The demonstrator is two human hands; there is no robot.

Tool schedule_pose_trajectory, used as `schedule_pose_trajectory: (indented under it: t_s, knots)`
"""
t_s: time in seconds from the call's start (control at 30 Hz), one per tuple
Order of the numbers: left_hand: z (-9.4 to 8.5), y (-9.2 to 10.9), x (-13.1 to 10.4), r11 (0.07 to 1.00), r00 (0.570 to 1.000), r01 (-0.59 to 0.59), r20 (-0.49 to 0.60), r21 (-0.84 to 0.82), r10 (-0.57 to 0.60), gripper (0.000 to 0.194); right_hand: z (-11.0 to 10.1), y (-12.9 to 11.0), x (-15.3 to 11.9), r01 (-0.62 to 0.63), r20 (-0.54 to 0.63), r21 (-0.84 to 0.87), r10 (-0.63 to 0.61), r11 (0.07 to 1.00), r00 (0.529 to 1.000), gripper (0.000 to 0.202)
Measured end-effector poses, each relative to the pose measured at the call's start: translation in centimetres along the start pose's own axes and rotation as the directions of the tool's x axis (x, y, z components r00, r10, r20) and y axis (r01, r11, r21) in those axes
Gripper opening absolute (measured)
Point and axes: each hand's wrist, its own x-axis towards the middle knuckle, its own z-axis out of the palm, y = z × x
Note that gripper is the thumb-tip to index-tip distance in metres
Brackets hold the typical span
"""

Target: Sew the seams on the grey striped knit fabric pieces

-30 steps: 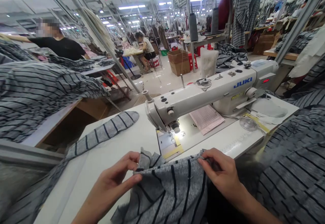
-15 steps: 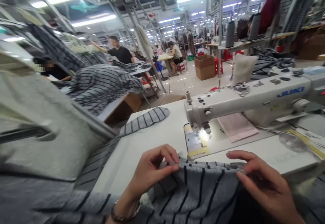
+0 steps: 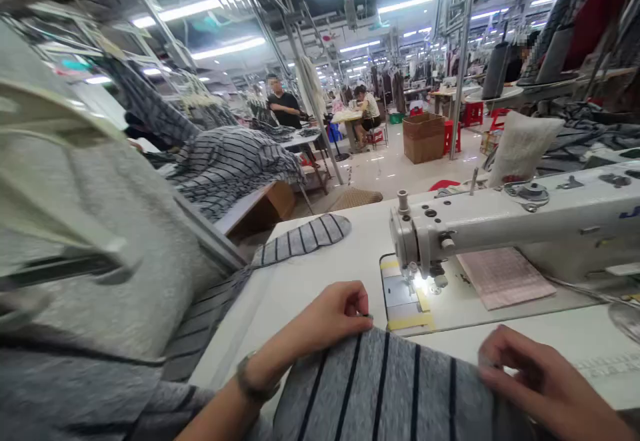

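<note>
A grey knit fabric piece with dark stripes [image 3: 400,381] hangs between my hands at the front edge of the table. My left hand [image 3: 345,311] pinches its upper left corner between thumb and fingers, just short of the needle area. At the upper right edge, my right hand [image 3: 530,374] has its thumb and forefinger closed on the cloth. Beyond them stands a white sewing machine [image 3: 480,218] with its lamp lit beside the needle. The cloth's lower part runs out of view.
Another striped piece [image 3: 303,238] lies on the white tabletop [image 3: 250,314] to the left. A folded pink cloth [image 3: 505,278] rests under the machine arm. Farther off are a striped fabric heap [image 3: 235,161], a cardboard box [image 3: 424,138] and a co-worker [image 3: 284,108] standing.
The striped fabric has turned from a gathered edge to a flatter, spread face between my hands. My right hand's fingers have closed in. The view has swung left.
</note>
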Motion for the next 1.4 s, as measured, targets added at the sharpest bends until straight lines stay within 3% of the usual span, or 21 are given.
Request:
schedule_pose_trajectory:
  t_s: [0.1, 0.17, 0.33, 0.43, 0.5, 0.67, 0.77, 1.17, 1.27, 1.4]
  knots:
    - [3.2, -2.5, 5.4, 0.988, 0.997, -0.077, 0.006, 0.135, 0.077, 0.008, 0.9, 2.0, 2.2, -0.036, -0.003, -0.204, 0.036, 0.978, 0.999, 0.022]
    - [5.0, -3.5, 6.8, 0.967, 0.988, -0.151, -0.004, 0.206, 0.155, 0.011, 1.5, 3.4, 2.8, -0.016, 0.021, -0.297, 0.023, 0.955, 1.0, 0.018]
    - [8.0, -4.7, 4.6, 0.862, 0.946, -0.247, -0.082, 0.442, 0.313, 0.025, 0.7, 4.7, 4.0, 0.039, 0.103, -0.44, 0.007, 0.897, 0.995, 0.011]
    - [10.3, -4.9, 3.4, 0.673, 0.859, -0.268, -0.147, 0.689, 0.491, 0.036, -1.9, 4.5, 6.4, 0.108, 0.158, -0.557, -0.023, 0.823, 0.987, 0.013]
    - [11.7, -4.6, 3.6, 0.598, 0.802, -0.253, -0.18, 0.761, 0.569, 0.041, -4.0, 4.6, 8.4, 0.151, 0.18, -0.671, -0.038, 0.726, 0.983, 0.012]
    - [12.9, -3.2, 6.1, 0.615, 0.748, -0.259, -0.248, 0.745, 0.615, 0.036, -7.3, 5.7, 12.0, 0.204, 0.159, -0.863, -0.135, 0.463, 0.978, 0.014]
    - [12.8, -3.2, 7.4, 0.626, 0.71, -0.264, -0.291, 0.734, 0.641, 0.03, -7.5, 6.5, 12.8, 0.224, 0.142, -0.892, -0.226, 0.392, 0.964, 0.017]
    - [12.8, -3.9, 8.3, 0.651, 0.725, -0.251, -0.306, 0.716, 0.617, 0.02, -7.0, 7.6, 13.0, 0.153, 0.079, -0.927, -0.222, 0.343, 0.972, 0.021]
    - [12.9, -4.0, 8.2, 0.654, 0.761, -0.239, -0.279, 0.718, 0.585, 0.019, -7.0, 7.8, 12.8, 0.179, 0.094, -0.92, -0.247, 0.349, 0.964, 0.019]
    - [12.7, -3.9, 8.1, 0.678, 0.841, -0.217, -0.219, 0.702, 0.495, 0.022, -6.9, 8.8, 12.6, 0.198, 0.092, -0.92, -0.305, 0.338, 0.948, 0.02]
